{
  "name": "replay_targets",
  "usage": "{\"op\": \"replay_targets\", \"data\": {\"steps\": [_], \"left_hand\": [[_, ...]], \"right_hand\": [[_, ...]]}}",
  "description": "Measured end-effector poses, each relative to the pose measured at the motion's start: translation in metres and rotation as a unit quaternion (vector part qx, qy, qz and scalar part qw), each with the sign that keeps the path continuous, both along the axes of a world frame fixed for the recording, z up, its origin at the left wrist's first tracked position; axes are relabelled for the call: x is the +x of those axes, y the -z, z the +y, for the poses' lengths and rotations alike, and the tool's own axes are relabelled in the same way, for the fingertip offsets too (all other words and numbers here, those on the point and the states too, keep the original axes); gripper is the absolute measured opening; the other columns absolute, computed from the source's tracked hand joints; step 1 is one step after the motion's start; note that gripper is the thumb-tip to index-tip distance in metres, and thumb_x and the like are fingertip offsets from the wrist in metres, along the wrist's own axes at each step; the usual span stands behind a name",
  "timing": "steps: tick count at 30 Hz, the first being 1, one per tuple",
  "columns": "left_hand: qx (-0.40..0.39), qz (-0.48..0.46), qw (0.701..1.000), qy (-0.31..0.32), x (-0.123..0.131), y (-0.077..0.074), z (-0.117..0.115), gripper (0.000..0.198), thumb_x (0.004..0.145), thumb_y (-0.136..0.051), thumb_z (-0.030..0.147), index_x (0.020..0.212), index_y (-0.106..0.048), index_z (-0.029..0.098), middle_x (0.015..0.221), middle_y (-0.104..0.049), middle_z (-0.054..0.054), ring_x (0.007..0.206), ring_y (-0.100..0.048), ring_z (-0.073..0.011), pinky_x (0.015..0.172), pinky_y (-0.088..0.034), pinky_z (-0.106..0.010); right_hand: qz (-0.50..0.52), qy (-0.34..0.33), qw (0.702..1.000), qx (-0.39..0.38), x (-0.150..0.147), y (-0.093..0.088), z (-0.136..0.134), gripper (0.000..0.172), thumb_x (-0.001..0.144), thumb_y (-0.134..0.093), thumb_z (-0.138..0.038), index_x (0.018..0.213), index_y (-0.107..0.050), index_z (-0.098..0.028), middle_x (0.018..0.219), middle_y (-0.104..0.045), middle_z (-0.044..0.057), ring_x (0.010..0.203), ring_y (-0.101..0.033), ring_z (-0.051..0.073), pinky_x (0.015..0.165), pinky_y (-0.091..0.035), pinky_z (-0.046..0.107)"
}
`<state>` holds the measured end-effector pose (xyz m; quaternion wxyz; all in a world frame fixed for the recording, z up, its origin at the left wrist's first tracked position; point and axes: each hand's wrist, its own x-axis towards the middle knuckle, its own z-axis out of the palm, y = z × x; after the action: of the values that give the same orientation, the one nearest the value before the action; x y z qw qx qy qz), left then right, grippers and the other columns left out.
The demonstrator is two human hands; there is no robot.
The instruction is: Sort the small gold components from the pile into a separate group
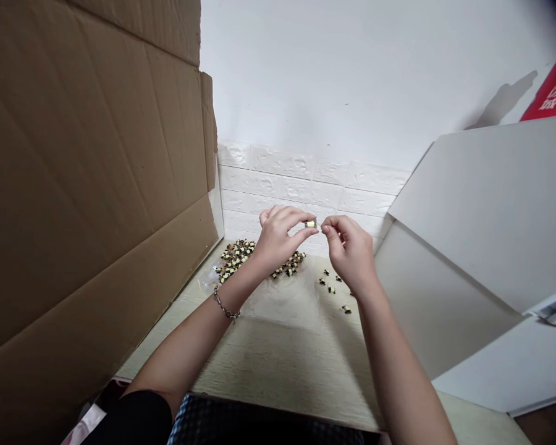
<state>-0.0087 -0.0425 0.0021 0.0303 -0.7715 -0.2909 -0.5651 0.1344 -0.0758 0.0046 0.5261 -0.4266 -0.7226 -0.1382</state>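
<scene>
Between the thumb and index finger of my left hand (282, 233) is a small transformer (311, 224), wrapped in yellow tape with dark ends and thin pins on its right side. My right hand (349, 247) is closed in a pinch just right of those pins. Whatever its fingertips hold, perhaps a fine wire, is too small to make out. Below and behind my left hand lies a heap of similar transformers (235, 254) on a clear plastic bag (282, 306). Several loose transformers (332, 290) are scattered on the table beneath my right hand.
A tall cardboard sheet (97, 154) walls off the left side of the pale table (278, 364). White panels (482, 216) stand along the right, with a red item (553, 86) above them. Behind is a white wall with a brick-patterned lower part (282, 176).
</scene>
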Motion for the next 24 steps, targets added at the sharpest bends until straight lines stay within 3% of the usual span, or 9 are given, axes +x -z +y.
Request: {"op": "replay_targets", "data": {"steps": [6, 10, 13, 17, 21, 24], "left_hand": [[-0.056, -0.058, 0.991, 0.106, 0.002, -0.002, 0.001, 0.019, 0.069, -0.062, 0.032, 0.085, -0.064, 0.022, 0.086, -0.064, 0.0, 0.087, -0.052, -0.0143, 0.081, -0.034, -0.029], [-0.177, -0.119, 0.953, 0.215, 0.004, -0.001, 0.003, 0.022, 0.067, -0.064, 0.033, 0.084, -0.064, 0.019, 0.085, -0.063, -0.002, 0.081, -0.052, -0.0132, 0.074, -0.037, -0.026], [-0.289, -0.179, 0.881, 0.33, 0.007, 0.001, 0.006, 0.023, 0.065, -0.065, 0.033, 0.082, -0.063, 0.018, 0.082, -0.062, -0.001, 0.078, -0.052, -0.0117, 0.074, -0.037, -0.025], [-0.406, -0.253, 0.75, 0.456, 0.009, 0.004, 0.007, 0.019, 0.066, -0.065, 0.03, 0.078, -0.063, 0.015, 0.075, -0.058, 0.0, 0.07, -0.049, -0.0067, 0.069, -0.036, -0.021], [-0.528, -0.299, 0.605, 0.515, 0.012, 0.003, 0.001, 0.015, 0.072, -0.059, 0.029, 0.072, -0.058, 0.014, 0.07, -0.053, 0.001, 0.057, -0.043, -0.0038, 0.059, -0.035, -0.02], [-0.564, -0.316, 0.561, 0.517, 0.013, 0.002, -0.001, 0.015, 0.077, -0.054, 0.028, 0.072, -0.055, 0.014, 0.07, -0.052, 0.001, 0.054, -0.043, -0.0033, 0.058, -0.036, -0.02]], "right_hand": [[0.016, -0.01, 1.0, 0.001, -0.001, 0.001, 0.001, 0.01, 0.08, -0.044, -0.019, 0.073, -0.052, -0.019, 0.069, -0.056, -0.001, 0.061, -0.048, 0.01, 0.055, -0.036, 0.022], [0.007, -0.007, 1.0, 0.013, -0.002, 0.002, 0.0, 0.01, 0.08, -0.044, -0.02, 0.074, -0.052, -0.019, 0.07, -0.057, 0.0, 0.062, -0.049, 0.01, 0.055, -0.037, 0.022], [-0.005, 0.015, 0.999, 0.04, -0.005, 0.003, -0.001, 0.01, 0.081, -0.043, -0.02, 0.076, -0.052, -0.019, 0.071, -0.057, 0.0, 0.063, -0.049, 0.01, 0.056, -0.037, 0.022], [-0.047, 0.046, 0.995, 0.071, -0.007, 0.004, -0.003, 0.012, 0.082, -0.04, -0.019, 0.079, -0.051, -0.019, 0.073, -0.056, 0.002, 0.068, -0.05, 0.012, 0.059, -0.038, 0.023], [-0.091, 0.069, 0.989, 0.097, -0.007, 0.005, -0.003, 0.013, 0.083, -0.037, -0.018, 0.08, -0.05, -0.019, 0.073, -0.055, 0.004, 0.071, -0.049, 0.014, 0.063, -0.038, 0.026], [-0.099, 0.074, 0.986, 0.108, -0.007, 0.007, 0.0, 0.013, 0.083, -0.036, -0.017, 0.08, -0.049, -0.019, 0.072, -0.054, 0.004, 0.071, -0.048, 0.015, 0.064, -0.038, 0.027]]}}
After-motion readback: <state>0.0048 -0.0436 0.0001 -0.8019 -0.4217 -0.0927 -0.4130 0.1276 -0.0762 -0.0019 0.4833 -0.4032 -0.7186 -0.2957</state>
